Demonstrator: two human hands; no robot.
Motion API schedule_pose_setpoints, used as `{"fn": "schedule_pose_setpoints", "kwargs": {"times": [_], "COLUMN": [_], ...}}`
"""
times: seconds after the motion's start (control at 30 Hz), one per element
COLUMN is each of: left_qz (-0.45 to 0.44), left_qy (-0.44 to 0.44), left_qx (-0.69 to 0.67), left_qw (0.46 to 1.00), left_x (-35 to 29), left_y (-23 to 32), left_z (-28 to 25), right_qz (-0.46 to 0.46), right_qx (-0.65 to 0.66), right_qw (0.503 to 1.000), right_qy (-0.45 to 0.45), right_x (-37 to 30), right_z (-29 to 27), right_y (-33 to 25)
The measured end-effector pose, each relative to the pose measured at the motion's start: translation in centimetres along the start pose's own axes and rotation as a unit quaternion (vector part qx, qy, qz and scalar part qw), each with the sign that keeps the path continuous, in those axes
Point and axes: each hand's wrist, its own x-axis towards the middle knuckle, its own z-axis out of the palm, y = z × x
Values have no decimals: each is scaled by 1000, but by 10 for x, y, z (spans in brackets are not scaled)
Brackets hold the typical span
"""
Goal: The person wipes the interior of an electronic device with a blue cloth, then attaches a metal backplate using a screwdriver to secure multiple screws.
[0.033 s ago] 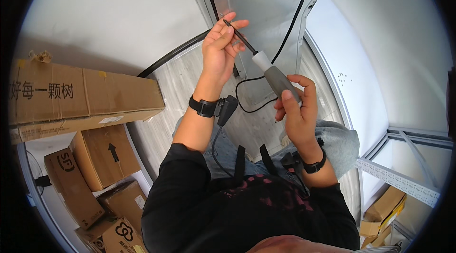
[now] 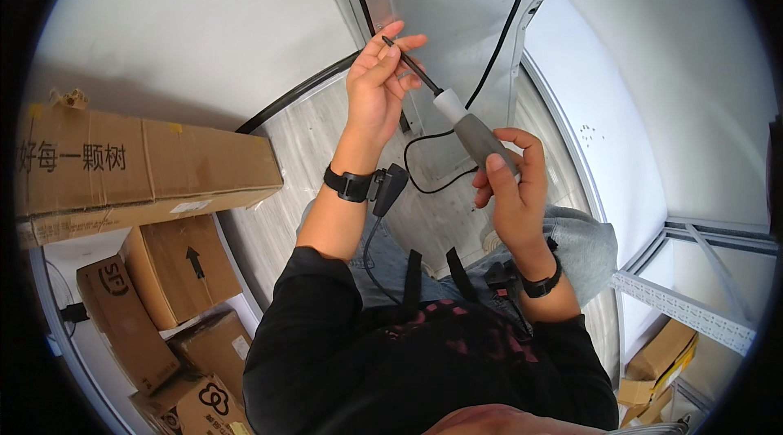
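A screwdriver [image 2: 475, 137] with a grey handle, a white collar and a black shaft is held at a slant in front of me. My left hand [image 2: 378, 86] pinches the shaft close to its tip between thumb and fingers, the other fingers partly spread. Around the end of the handle, my right hand [image 2: 514, 190] has its thumb and fingers closed. The tip points up and left, in front of a grey metal panel [image 2: 457, 23] with screws along its edge. A black cable [image 2: 504, 35] runs down the panel behind the tool.
At the left, a long cardboard box [image 2: 163, 162] lies above a shelf with several smaller boxes [image 2: 183, 272]. A metal shelf frame [image 2: 689, 304] stands at the right, with cartons [image 2: 662, 351] below it. The black cable loops near the wood-look floor [image 2: 294, 157].
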Motion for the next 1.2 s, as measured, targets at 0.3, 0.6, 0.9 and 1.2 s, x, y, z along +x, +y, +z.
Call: {"fn": "schedule_pose_setpoints", "kwargs": {"times": [0.3,0.6,0.9,1.2], "left_qz": [-54,-245,-264,-126], "left_qy": [-96,-213,-199,-234], "left_qx": [64,181,389,603], "left_qw": [992,928,860,752], "left_x": [-9,8,61,113], "left_y": [-36,-159,-408,-557], "left_z": [20,93,114,143], "right_qz": [-34,-53,90,116], "right_qx": [14,-64,281,248], "right_qw": [996,991,942,941], "right_qy": [83,103,162,198], "right_x": [21,36,47,57], "right_z": [-116,-319,-455,-511], "right_y": [-65,-60,145,232]}}
